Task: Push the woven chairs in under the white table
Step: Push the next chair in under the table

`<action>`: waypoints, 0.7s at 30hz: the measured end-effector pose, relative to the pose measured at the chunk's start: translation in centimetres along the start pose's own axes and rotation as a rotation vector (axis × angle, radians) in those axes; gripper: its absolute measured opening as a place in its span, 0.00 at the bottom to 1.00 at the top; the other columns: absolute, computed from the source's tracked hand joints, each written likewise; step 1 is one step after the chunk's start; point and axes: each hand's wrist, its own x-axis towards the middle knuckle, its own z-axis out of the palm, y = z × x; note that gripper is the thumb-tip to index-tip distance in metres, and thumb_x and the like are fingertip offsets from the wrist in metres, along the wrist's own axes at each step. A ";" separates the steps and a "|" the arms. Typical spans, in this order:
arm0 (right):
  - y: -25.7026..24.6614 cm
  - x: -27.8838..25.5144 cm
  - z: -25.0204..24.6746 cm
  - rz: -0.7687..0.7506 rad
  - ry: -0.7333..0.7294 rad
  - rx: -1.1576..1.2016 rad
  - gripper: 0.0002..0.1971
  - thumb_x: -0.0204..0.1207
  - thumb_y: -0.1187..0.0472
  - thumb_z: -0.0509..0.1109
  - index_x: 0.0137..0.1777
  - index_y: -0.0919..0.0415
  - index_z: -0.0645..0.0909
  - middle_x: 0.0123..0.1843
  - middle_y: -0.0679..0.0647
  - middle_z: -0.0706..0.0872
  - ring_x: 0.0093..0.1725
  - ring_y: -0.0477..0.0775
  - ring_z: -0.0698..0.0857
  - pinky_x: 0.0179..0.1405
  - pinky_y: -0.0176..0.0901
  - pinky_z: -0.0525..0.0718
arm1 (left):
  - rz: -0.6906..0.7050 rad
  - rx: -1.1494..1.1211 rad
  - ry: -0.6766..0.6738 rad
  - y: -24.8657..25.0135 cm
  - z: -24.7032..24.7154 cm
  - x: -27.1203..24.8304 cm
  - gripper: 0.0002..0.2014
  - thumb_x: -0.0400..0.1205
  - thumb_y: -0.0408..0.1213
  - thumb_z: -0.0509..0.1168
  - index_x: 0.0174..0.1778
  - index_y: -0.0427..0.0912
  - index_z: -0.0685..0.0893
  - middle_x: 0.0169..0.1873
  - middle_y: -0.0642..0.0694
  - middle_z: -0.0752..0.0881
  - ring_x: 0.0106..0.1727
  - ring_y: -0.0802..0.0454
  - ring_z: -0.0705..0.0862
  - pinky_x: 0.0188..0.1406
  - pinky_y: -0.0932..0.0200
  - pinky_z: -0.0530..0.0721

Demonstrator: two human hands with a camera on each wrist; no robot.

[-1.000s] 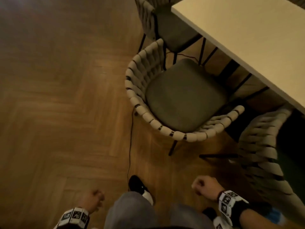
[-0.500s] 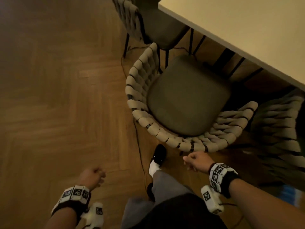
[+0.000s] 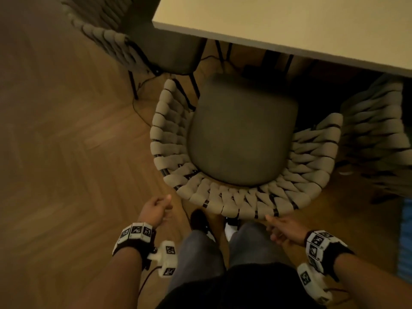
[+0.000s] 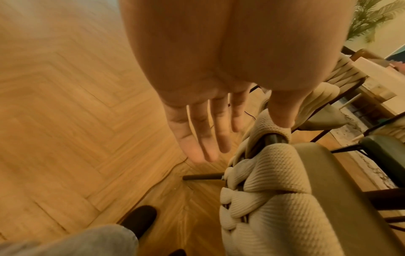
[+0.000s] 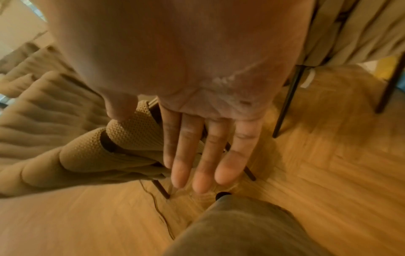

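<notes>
Head view: middle beige woven-rope chair with grey seat cushion (image 3: 240, 139) standing on the herringbone wooden floor (image 3: 66, 152), front of the seat just short of the edge of the pale white rectangular worktop (image 3: 289, 30), woven back curving toward the person. Left hand (image 3: 156, 208) loosely curled, holding nothing, just beside the left end of the chair back. Right hand (image 3: 282, 230) reaching up to the back rim, fingers extended, apparently at or just short of contact. Neighbouring woven chair at far left (image 3: 138, 43) partly tucked under the worktop; another woven chair at right (image 3: 374, 134) close alongside.

Left wrist view: left-hand grip open, fingers (image 4: 203, 138) straight and spread above the floor, thumb close over the rope-wrapped rim (image 4: 274, 164), touching or not unclear.

Right wrist view: right-hand grip open, fingers (image 5: 208, 155) straight, lying along the outer side of the woven back (image 5: 87, 155); thumb near the rim, contact uncertain.

Step in hand, by appearances: closing on the middle chair's back, push not yet begun. Next move likely calling for both palms set on the back rim and an even, straight shove toward the worktop, keeping clear of the chair at right and of the thin black cable (image 3: 142, 112) on the floor.
</notes>
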 end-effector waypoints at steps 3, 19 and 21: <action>-0.4 -0.3 1.0 0.035 0.057 0.240 0.28 0.78 0.35 0.56 0.51 0.61 0.82 0.41 0.59 0.86 0.37 0.56 0.82 0.33 0.41 0.76 | -0.020 -0.050 -0.025 2.5 0.1 1.5 0.19 0.81 0.54 0.64 0.64 0.47 0.78 0.54 0.45 0.86 0.49 0.44 0.86 0.40 0.49 0.87; -5.4 2.0 6.0 0.038 0.343 1.537 0.18 0.78 0.52 0.68 0.65 0.60 0.79 0.57 0.64 0.87 0.49 0.64 0.87 0.31 0.53 0.88 | -0.187 -0.273 -0.142 6.4 1.4 7.7 0.14 0.79 0.48 0.69 0.56 0.45 0.83 0.51 0.37 0.89 0.52 0.33 0.87 0.45 0.36 0.88; -5.2 2.2 5.6 0.025 0.337 1.564 0.16 0.78 0.53 0.69 0.62 0.59 0.81 0.57 0.64 0.88 0.49 0.64 0.88 0.31 0.52 0.88 | -0.210 -0.305 -0.159 6.5 1.6 8.0 0.16 0.80 0.46 0.68 0.62 0.44 0.82 0.54 0.36 0.89 0.54 0.32 0.87 0.45 0.34 0.87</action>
